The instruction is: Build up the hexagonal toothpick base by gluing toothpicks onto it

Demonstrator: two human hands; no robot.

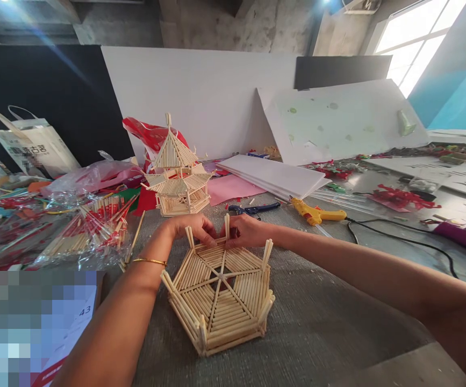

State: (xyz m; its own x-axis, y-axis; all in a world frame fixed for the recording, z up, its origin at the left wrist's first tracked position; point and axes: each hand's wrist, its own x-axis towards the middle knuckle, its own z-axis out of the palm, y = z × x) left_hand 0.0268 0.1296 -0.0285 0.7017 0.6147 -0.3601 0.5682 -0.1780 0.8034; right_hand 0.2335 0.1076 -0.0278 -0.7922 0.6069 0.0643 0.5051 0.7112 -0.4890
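A six-sided stick frame (pixel 233 306) lies on the grey table, with radial spokes, rows of sticks and short upright posts at its corners. My left hand (pixel 198 228) is at its far edge, thumb and fingers pinched together near a post. Beside it, my right hand (pixel 243 231) is also closed at the far edge, by the upright post between the hands. What the fingertips hold is too small and hidden to name. Behind my hands stands a tiered stick pagoda (pixel 176 183) with a pointed roof.
A yellow glue gun (pixel 317 212) with a black cord lies at right, near dark-handled cutters (pixel 255 208). White boards (pixel 273 174) are stacked behind. Bundled sticks (pixel 91 226) in plastic lie at left; a purple tool (pixel 460 236) is far right.
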